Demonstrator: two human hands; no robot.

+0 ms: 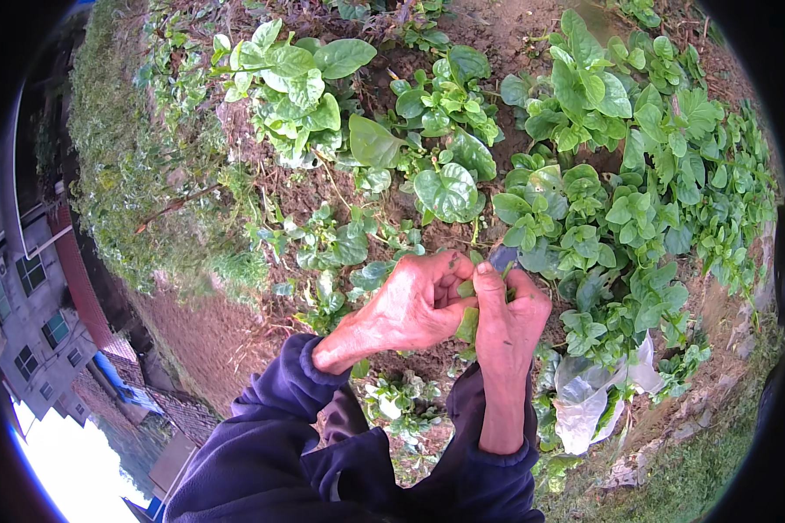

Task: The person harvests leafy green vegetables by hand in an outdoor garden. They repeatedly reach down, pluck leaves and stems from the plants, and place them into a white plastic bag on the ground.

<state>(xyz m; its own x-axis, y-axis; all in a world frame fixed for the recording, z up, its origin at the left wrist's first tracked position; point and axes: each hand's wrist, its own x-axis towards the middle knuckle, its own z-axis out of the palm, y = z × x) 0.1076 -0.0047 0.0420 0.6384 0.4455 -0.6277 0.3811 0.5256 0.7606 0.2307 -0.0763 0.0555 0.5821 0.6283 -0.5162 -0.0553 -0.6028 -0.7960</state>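
Observation:
My left hand [418, 301] and my right hand [507, 310] meet over the leafy plants, thumbs and fingertips close together. Small green leaves [469, 323] are pinched between them; one hangs below the left fingertips, and a thin green piece shows at the right fingers. Both hands have curled fingers, and bits of green cling to the skin. Just beyond the fingertips lies part of a dark shoe [502, 257], partly hidden by leaves. A broad-leaved plant [450, 193] grows ahead of my hands.
Dense leafy greens [634, 216] grow on the right. A translucent plastic bag [579, 399] with green leaves lies at lower right. Taller leafy plants [294, 72] stand at upper left. Bare brown soil [203, 340] and buildings [39, 314] are at the left.

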